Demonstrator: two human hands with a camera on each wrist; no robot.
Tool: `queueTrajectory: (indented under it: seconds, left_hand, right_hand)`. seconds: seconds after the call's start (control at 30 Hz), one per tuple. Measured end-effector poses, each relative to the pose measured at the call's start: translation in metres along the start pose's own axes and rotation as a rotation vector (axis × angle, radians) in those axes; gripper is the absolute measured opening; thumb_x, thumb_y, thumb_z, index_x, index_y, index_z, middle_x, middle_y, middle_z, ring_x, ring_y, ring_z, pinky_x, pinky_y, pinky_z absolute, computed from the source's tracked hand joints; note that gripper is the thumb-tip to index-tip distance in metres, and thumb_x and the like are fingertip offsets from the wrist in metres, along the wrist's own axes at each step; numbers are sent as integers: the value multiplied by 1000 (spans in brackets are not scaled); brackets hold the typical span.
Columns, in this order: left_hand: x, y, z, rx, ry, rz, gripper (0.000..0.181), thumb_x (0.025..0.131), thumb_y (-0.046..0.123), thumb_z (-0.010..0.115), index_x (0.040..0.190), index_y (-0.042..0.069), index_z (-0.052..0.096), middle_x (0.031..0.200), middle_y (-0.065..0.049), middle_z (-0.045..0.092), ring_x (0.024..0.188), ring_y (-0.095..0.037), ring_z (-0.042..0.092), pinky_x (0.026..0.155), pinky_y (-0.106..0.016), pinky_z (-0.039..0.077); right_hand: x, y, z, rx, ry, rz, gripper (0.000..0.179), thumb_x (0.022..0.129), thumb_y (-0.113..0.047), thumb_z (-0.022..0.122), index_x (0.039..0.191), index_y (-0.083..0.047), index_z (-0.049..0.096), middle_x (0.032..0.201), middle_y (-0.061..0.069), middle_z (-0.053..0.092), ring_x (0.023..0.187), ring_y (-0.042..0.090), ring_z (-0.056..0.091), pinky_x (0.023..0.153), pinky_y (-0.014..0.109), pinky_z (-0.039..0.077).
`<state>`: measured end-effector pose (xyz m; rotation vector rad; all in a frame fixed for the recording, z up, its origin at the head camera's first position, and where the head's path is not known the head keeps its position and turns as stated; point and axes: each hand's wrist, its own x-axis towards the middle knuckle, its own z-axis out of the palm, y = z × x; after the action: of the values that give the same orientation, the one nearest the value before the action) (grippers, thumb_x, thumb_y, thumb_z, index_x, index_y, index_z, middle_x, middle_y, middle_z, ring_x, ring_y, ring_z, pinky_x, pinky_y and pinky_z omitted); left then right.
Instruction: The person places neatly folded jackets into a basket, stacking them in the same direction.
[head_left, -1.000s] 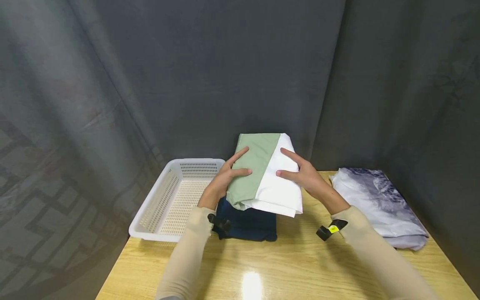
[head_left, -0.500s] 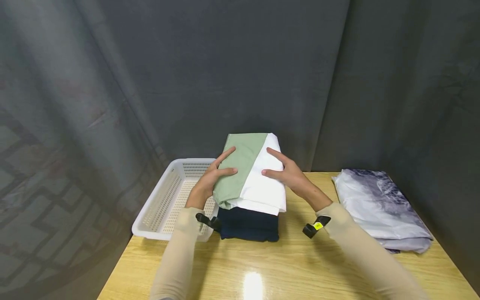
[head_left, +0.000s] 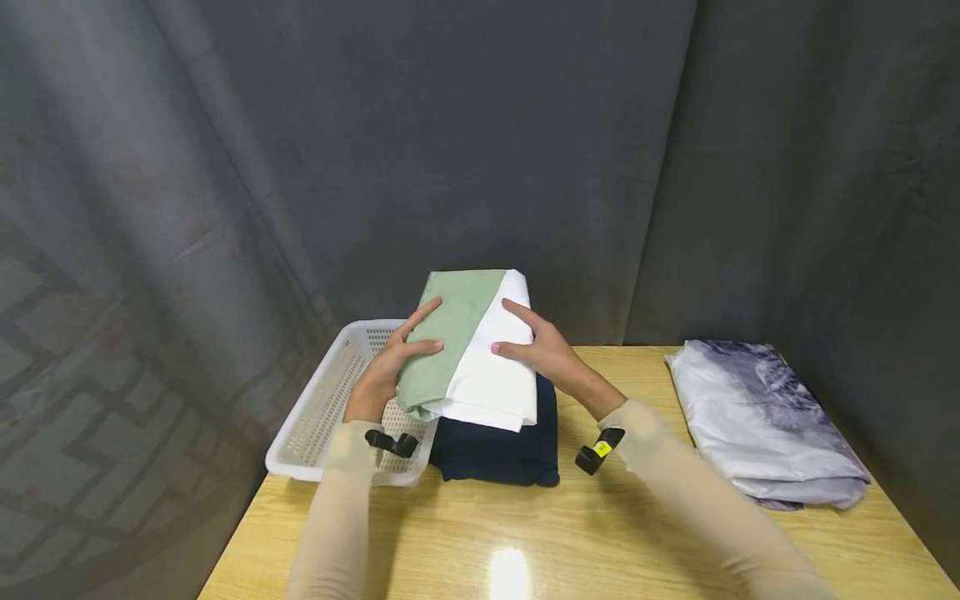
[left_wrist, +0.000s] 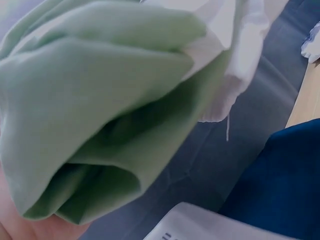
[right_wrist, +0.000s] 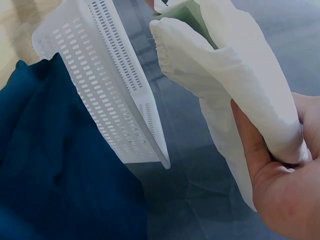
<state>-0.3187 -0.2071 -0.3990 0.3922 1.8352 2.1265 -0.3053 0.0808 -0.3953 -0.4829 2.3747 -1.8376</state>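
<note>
Between both hands is a folded green and white cloth (head_left: 450, 333), raised above the table and tilted up. My left hand (head_left: 390, 362) grips its green side, thumb and a finger on the face and the others hidden behind. My right hand (head_left: 551, 354) holds the white side in the same way; in the right wrist view its fingers (right_wrist: 250, 140) reach around the layers. The left wrist view shows the loose green folds (left_wrist: 100, 100) at the lower corner. The cloth overlaps the right part of a white perforated basket (head_left: 303, 417) and a folded navy cloth (head_left: 491, 454).
The basket stands on the left of the wooden table (head_left: 442, 533), with the navy cloth right beside it. A folded white and purple-grey cloth (head_left: 757, 425) lies at the right edge. A dark grey curtain (head_left: 480, 150) hangs behind and around the table.
Both hands have carried the green and white cloth leftward, from above the navy cloth to partly over the basket. More of the navy cloth shows on its right.
</note>
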Motion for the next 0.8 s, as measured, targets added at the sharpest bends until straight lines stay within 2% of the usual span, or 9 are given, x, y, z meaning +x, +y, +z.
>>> queueTrajectory:
  seconds: [0.17,0.33,0.5,0.67,0.8]
  left_hand:
    - [-4,2,-11,1,8,0,77,102,1,63,165,40,40,168,-8,32,106,-14,70,80,-29,63]
    - [-10,3,-24,-11,3,-12,77,104,-1,59,166,39,37,166,-12,33,101,-14,72,78,-29,64]
    - [-15,6,-34,-13,2,-15,73,107,3,56,167,40,36,169,-7,31,99,-13,74,78,-29,64]
    - [-21,10,-42,-9,31,-28,67,110,9,56,166,40,37,163,-6,40,92,-13,76,75,-29,65]
    - [-25,11,-53,5,29,-28,68,109,9,57,167,39,36,152,-4,52,89,-14,77,75,-29,65]
  right_hand:
    - [5,-2,12,-1,1,-7,87,95,-22,82,168,-27,36,171,12,37,131,36,63,94,41,63]
    - [9,-4,23,22,-28,-37,86,96,-19,80,169,-20,34,164,18,44,123,35,66,88,35,63]
    - [14,-4,33,24,-24,-43,85,97,-19,79,169,-21,34,162,18,45,124,34,65,89,32,60]
    - [21,-5,46,32,-8,-26,86,95,-19,81,168,-22,35,161,17,47,126,35,65,92,36,60]
    - [24,-6,57,43,-11,-20,85,96,-18,80,168,-21,35,159,18,49,125,35,66,91,36,61]
